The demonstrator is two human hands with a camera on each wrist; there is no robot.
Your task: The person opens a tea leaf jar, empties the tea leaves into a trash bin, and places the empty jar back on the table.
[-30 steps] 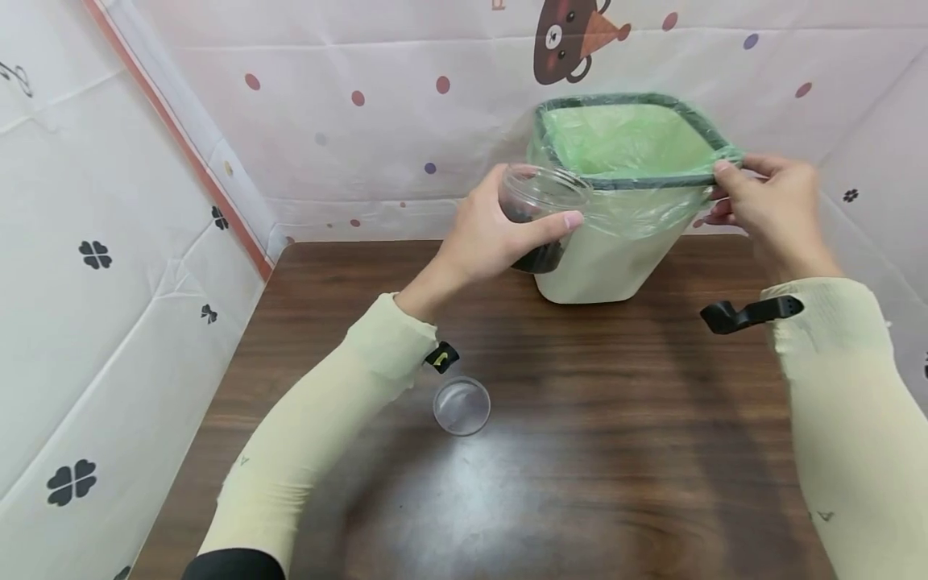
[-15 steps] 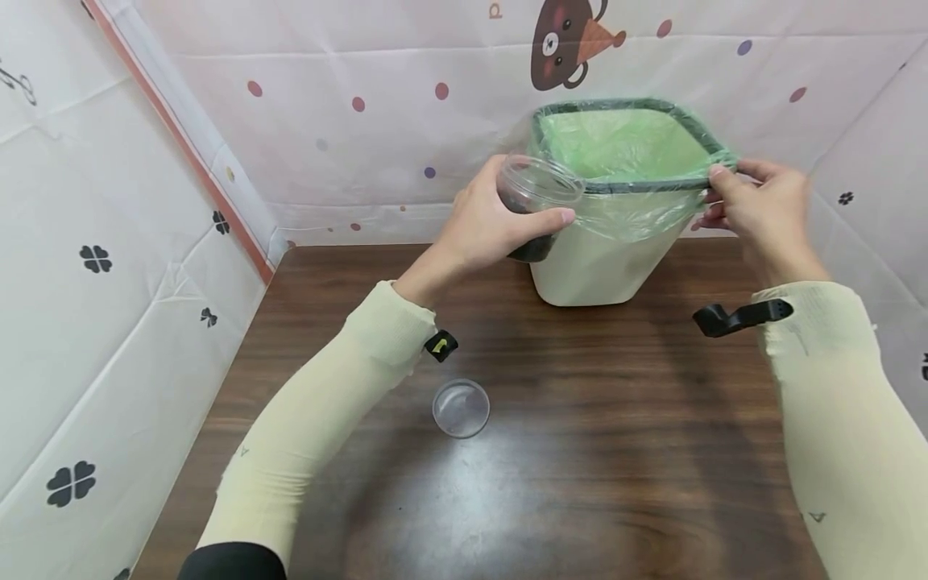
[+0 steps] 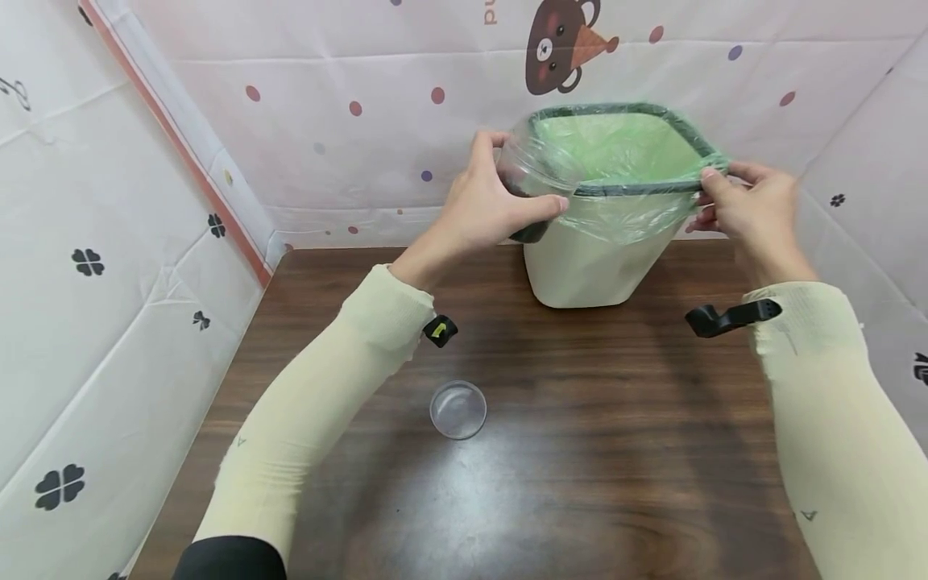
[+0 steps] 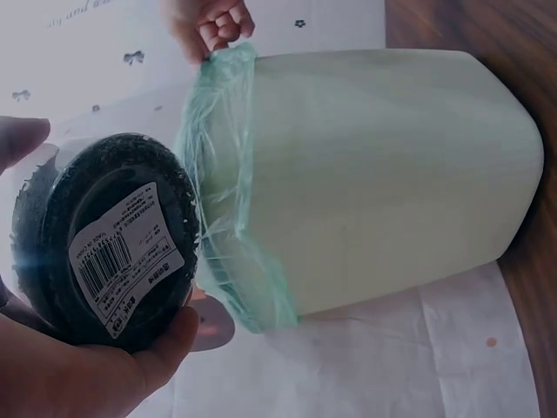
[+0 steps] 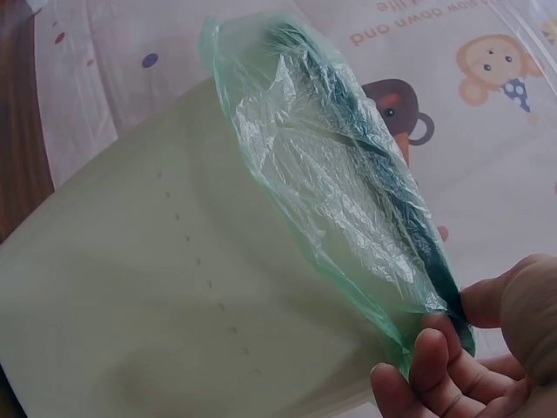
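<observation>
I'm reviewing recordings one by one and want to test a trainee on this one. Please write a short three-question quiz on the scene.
1. True or false: the jar in the left hand has a barcode label on its base.
2. Where on the bin does the right hand pinch the green liner? (a) at the foot (b) at the rim (c) halfway down the wall
3. What does the clear round piece rest on?

Key: 1. True. 2. b. 3. The wooden table.
</observation>
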